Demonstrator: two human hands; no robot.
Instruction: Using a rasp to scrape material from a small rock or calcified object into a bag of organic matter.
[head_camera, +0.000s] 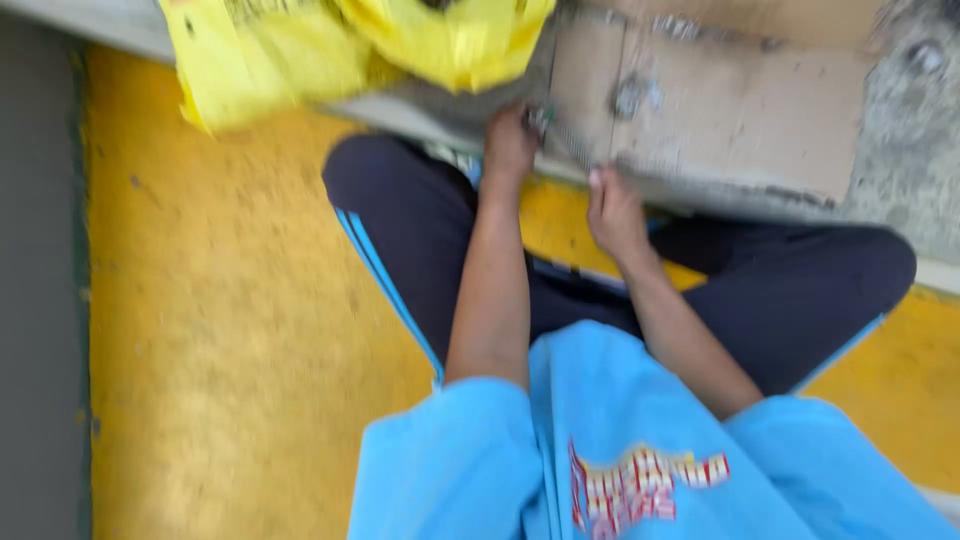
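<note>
Blurrily, hands (510, 140) (615, 210) grip thin metal strip (570, 145)

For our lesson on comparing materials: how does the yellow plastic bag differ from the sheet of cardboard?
The yellow plastic bag is bright yellow; the sheet of cardboard is dull brown with grey stains. The bag is crumpled and folded; the cardboard lies flat. The bag sits at the upper left, away from the hands; the cardboard is beside the right hand and left hand. Both rest by the grey ledge.
</note>
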